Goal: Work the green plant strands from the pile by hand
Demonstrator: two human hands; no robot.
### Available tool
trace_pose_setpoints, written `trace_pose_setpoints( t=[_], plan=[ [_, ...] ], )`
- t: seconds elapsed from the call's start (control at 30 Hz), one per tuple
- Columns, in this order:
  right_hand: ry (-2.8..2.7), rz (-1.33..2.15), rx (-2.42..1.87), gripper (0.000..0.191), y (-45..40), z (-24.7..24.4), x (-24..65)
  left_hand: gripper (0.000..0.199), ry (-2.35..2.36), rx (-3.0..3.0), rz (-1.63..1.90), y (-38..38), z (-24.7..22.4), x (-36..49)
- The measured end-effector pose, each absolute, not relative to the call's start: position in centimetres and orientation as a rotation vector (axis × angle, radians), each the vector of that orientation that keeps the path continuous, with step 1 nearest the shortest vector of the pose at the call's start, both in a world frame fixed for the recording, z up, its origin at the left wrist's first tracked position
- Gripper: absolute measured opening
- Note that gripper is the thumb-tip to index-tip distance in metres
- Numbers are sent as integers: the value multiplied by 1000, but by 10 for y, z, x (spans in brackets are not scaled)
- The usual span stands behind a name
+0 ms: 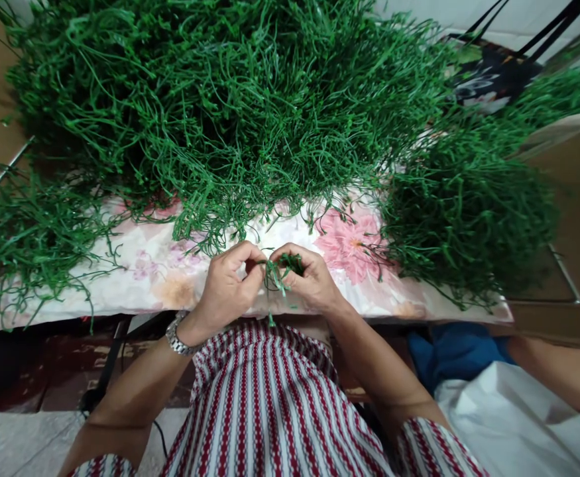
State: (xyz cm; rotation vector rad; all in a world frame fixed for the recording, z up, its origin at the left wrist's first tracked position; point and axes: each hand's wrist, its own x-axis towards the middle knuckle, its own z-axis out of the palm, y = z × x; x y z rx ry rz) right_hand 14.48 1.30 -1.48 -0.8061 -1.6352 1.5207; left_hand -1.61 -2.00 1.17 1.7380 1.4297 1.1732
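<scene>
You had 2 hands [232,285] [314,281], 1 watch [175,334], 1 floral cloth [294,232], 1 dark bag [493,76], 1 large green heap [230,99] and 2 smaller front heaps [36,225] [463,218].

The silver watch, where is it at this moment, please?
In the head view, the silver watch is left of centre, at the wrist of the left hand, below the near edge of the flowered cloth and beside the striped clothing.
</scene>
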Motion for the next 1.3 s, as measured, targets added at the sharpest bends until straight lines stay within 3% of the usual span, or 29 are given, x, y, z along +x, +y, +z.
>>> trace_pose_setpoints(
  t=[0.4, 0.67, 0.87, 1.2, 1.3],
  plan=[
    [-1696, 1559, -870, 30, 11, -16, 144, 13, 1535, 2214, 1138, -27, 3, -10],
    [-1821, 1357, -934, 13, 8, -12, 148, 10, 1467, 1905, 1058, -30, 8, -16],
    [-1949, 1217, -878, 15, 7, -9, 152, 9, 1426, 1811, 1016, -33, 11, -16],
    [-1796, 1555, -803, 22, 6, -10, 152, 10, 1433, 1997, 974, -35, 8, -19],
    [-1850, 1520, -861, 17, 5, -9, 152, 11, 1467, 2125, 977, -35, 5, -17]
  ],
)
